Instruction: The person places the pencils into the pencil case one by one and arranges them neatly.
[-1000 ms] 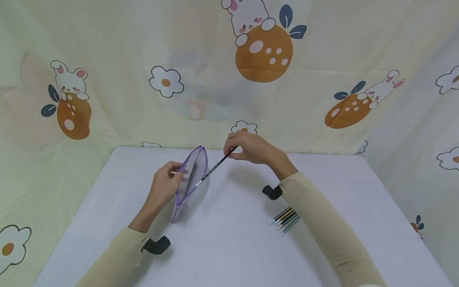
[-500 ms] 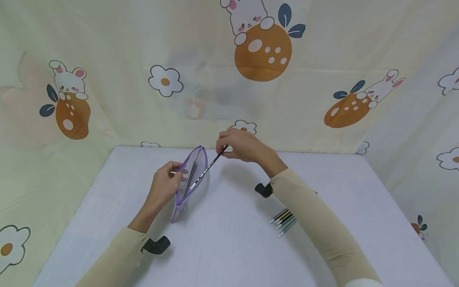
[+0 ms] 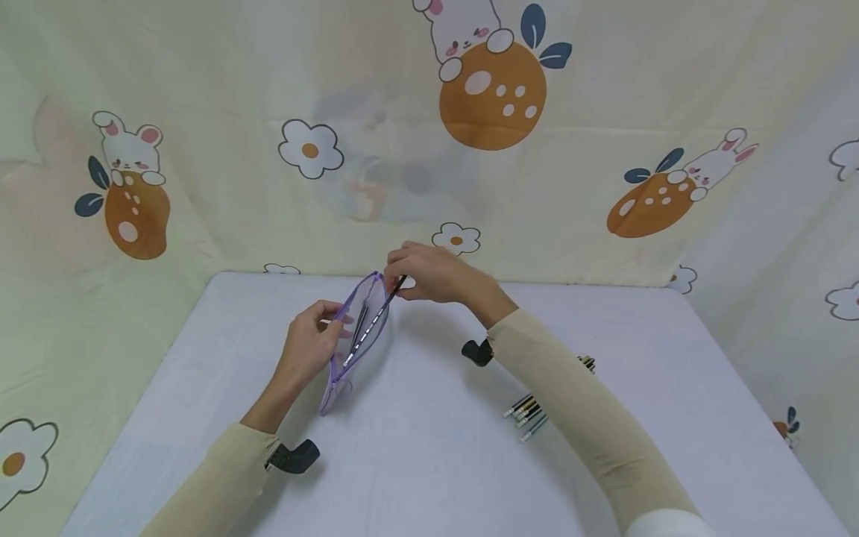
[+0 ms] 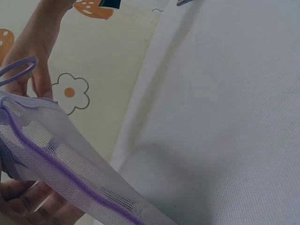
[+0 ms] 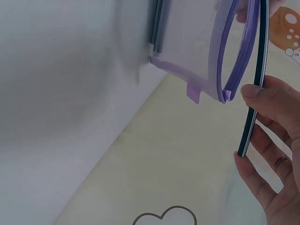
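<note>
My left hand holds a purple-edged mesh pencil case by its left side, its zipped mouth spread open and tilted up. Other dark pencils show through its translucent wall. My right hand, above the case's far right edge, pinches a dark pencil near its upper end between thumb and fingers. That pencil slants down to the left across the mouth, with its white-tipped end low over the opening. In the right wrist view the held pencil runs alongside the purple zip.
Several pencils lie in a bundle on the white table, partly covered by my right sleeve; their far ends show beyond it. Behind the table hangs a patterned curtain. Black wrist cameras jut inward from both sleeves.
My right hand has moved left toward the pencil case, bringing the pencil's white-tipped end from the right rim down over the mouth. The left hand and case have stayed in place.
</note>
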{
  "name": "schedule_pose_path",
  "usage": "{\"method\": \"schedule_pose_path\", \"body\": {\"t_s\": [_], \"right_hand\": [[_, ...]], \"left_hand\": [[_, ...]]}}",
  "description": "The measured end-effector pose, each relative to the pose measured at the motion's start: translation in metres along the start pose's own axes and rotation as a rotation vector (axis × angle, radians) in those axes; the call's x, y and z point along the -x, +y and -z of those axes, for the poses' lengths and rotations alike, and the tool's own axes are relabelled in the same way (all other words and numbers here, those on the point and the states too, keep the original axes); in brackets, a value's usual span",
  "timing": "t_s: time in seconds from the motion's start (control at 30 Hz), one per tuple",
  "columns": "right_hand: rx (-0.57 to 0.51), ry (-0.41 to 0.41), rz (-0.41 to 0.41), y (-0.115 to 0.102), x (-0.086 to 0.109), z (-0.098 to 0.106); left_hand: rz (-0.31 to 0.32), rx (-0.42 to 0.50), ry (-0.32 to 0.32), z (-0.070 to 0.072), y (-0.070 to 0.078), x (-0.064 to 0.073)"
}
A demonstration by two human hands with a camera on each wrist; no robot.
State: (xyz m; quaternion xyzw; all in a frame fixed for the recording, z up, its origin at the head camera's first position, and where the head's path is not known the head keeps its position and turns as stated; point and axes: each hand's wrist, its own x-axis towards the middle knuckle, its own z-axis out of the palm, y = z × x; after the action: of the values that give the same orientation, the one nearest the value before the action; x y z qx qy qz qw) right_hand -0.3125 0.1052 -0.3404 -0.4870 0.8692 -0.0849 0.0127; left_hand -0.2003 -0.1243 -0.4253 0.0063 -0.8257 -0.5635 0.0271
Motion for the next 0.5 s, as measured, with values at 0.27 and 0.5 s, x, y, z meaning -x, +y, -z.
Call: {"method": "schedule_pose_path", "body": {"t_s": [0.27,0.5], "right_hand": [[-0.017,-0.055,0.035,-0.007,-0.012,-0.003],[-0.020,-0.084,0.070,-0.013,-0.020,-0.006]], "left_hand": [[0.016,0.004,-0.002,0.000,0.000,0.000],[0.017,0.004,-0.001,0.001,0.001,0.000]]}}
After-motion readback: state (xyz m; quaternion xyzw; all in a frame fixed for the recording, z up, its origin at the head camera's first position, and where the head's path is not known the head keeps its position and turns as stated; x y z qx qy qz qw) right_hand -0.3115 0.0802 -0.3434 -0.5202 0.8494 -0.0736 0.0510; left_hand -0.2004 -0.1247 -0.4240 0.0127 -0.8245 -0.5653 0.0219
